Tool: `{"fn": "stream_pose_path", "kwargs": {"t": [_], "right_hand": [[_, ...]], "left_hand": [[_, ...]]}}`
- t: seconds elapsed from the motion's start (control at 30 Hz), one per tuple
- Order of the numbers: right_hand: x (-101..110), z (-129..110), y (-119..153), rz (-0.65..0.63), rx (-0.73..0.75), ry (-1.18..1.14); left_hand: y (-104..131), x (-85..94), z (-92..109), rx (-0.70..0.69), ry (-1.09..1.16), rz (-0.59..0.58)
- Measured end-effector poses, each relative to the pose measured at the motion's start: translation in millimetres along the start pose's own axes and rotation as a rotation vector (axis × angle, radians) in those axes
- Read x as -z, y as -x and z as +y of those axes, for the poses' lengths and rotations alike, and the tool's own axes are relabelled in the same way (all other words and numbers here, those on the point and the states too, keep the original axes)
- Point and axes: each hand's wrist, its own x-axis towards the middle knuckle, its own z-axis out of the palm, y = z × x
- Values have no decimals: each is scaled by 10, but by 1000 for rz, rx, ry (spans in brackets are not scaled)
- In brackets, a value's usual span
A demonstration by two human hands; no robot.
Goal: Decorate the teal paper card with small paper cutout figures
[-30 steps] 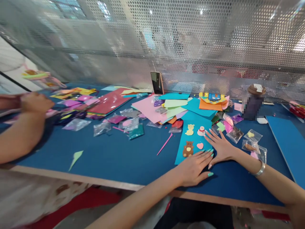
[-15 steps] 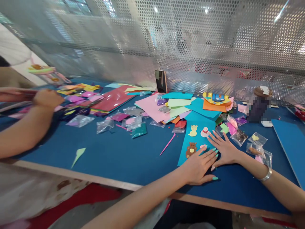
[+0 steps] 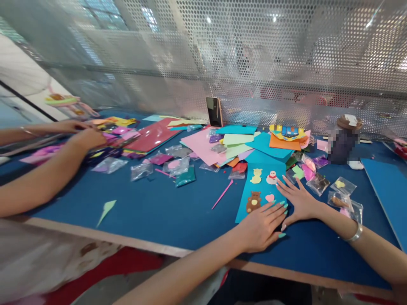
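A turquoise paper card (image 3: 249,186) lies on the blue table with a cream animal figure (image 3: 256,176), a white snowman (image 3: 271,178), a brown bear (image 3: 254,202) and a pink heart (image 3: 269,198) on it. My left hand (image 3: 261,226) rests flat over the card's lower right part, fingers outstretched just below the heart. Spread wide, my right hand (image 3: 300,198) lies along the card's right edge, its fingertips close to the snowman. Neither hand grasps anything. The card's lower right corner is hidden beneath my left hand.
Clay packets (image 3: 186,176), paper sheets (image 3: 203,146) and a pink stick (image 3: 222,194) lie around the card. A phone (image 3: 214,112) stands by the perforated metal screen. At left, a co-worker's hands (image 3: 90,137) reach into the supplies. A blue board (image 3: 386,195) lies at right.
My left hand has slid slightly down and left, uncovering more of the pink heart. My right hand has barely moved. The co-worker's hands have shifted right, toward the pile of supplies.
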Motion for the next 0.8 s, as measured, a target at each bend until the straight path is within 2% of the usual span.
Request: {"fn": "stream_pose_path", "kwargs": {"t": [0.2, 0.33, 0.47, 0.57, 0.8], "right_hand": [[5, 5, 7, -2, -1, -12], [-18, 16, 3, 7, -1, -5], [-13, 8, 7, 1, -7, -6], [2, 2, 10, 1, -9, -8], [3, 7, 9, 0, -5, -19]], "left_hand": [[166, -89, 97, 24, -108, 83], [171, -56, 170, -11, -53, 31], [77, 7, 84, 9, -26, -35], [93, 41, 41, 26, -44, -44], [216, 74, 196, -8, -21, -76]]}}
